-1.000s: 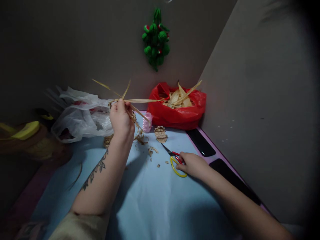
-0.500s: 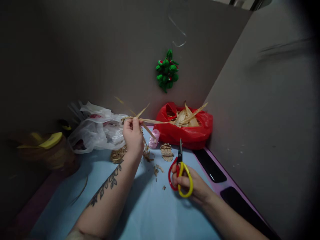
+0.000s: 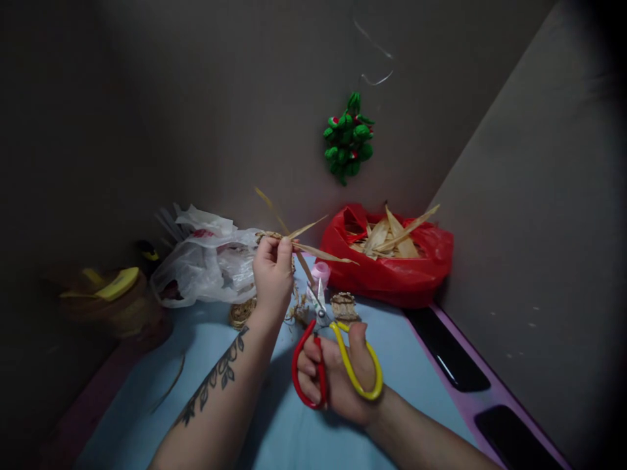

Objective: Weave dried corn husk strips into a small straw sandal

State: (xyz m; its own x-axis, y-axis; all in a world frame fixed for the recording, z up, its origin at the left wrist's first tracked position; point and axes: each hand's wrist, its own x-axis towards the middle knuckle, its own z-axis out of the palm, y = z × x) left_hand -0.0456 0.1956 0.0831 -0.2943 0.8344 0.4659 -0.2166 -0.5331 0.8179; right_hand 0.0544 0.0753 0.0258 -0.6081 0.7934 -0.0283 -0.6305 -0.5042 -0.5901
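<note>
Left hand (image 3: 274, 271) is pinching some dry strips (image 3: 323, 252) between thumb and fingers, just left of the frame's centre; my guess is it grips there so the loose ends fan out clear of the fingers. Right hand (image 3: 343, 378) has thumb and fingers through the loops of the scissors (image 3: 321, 314), below centre, blades parted and pointing up toward a dangling strip; can't tell if they touch it. Pink spool (image 3: 321, 271) sits just behind the blades, and a small woven piece (image 3: 345, 307) lies just right of them. Red bag (image 3: 382, 281), right of centre, gapes open with pale dry leaves (image 3: 401, 238) poking out, probably parked there for easy grabbing. Clear plastic bag (image 3: 200, 267) at centre left has something reddish inside, too crumpled to make out.
</note>
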